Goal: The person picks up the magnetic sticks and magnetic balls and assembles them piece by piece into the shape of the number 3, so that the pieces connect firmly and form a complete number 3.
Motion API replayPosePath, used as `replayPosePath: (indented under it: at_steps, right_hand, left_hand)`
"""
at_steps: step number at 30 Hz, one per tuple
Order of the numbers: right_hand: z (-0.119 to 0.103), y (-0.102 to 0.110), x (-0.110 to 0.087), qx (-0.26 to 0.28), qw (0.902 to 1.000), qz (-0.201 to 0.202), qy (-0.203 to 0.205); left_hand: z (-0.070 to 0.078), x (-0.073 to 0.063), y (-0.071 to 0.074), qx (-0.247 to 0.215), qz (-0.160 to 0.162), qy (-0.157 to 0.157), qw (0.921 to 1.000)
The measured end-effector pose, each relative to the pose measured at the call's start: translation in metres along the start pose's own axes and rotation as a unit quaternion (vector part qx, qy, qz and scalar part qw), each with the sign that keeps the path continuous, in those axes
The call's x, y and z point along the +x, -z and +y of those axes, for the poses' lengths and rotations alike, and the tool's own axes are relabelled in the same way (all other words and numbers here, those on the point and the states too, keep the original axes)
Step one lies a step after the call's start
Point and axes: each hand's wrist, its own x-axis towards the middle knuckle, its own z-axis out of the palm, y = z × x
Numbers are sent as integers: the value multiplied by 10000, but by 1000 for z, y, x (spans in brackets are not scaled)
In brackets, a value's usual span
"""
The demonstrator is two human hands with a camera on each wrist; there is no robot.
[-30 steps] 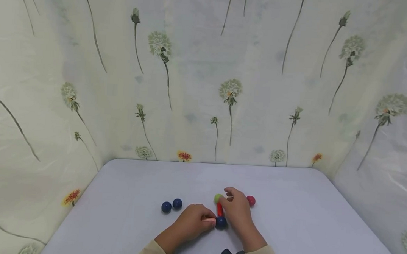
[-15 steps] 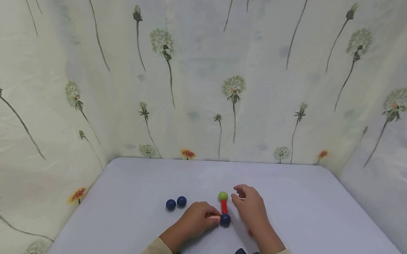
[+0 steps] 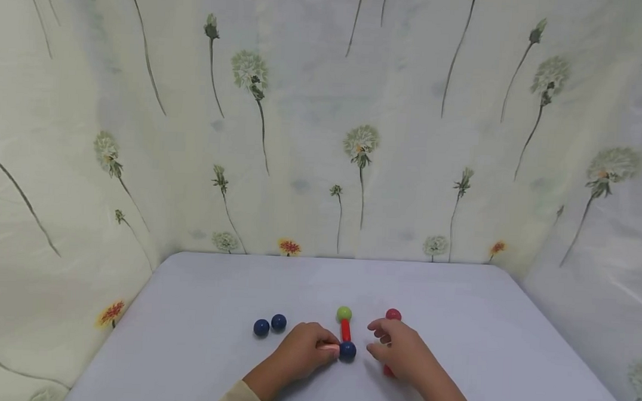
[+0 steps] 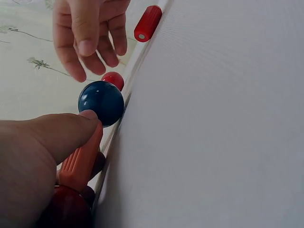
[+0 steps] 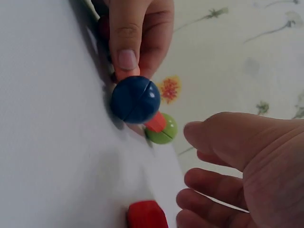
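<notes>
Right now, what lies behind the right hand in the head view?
Behind the right hand, a red ball and a red stick show partly; the hand covers their remaining parts.

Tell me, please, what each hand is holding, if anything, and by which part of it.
The left hand pinches the orange rod near its end at the blue ball; the right hand holds nothing.

The left hand (image 3: 301,348) pinches between thumb and fingers, while the right hand (image 3: 402,347), fingers parted and loosely bent, hovers nearer the right edge of the table (image 3: 497,352).
</notes>
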Motion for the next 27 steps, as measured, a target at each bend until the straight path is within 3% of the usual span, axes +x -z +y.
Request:
replayPosePath:
  at_steps: [9,17,21,27]
  right_hand:
    - [17,5,-13,-461,9982,-310,-244]
    - [25,8,-17,-422,9946,-725,-606]
    - [27,9,-20,-534,9913,-918,-780]
    - [26,7,-22,-689,9907,-949,-692]
  left_hand:
    - [-3,2,2,2,75,-89,9999]
    - [-3,0,2,-61,-33,60,10000]
    - [-5,-2,0,-47,38,-86,9999]
    - [-7,1,0,-44,-6,80,10000]
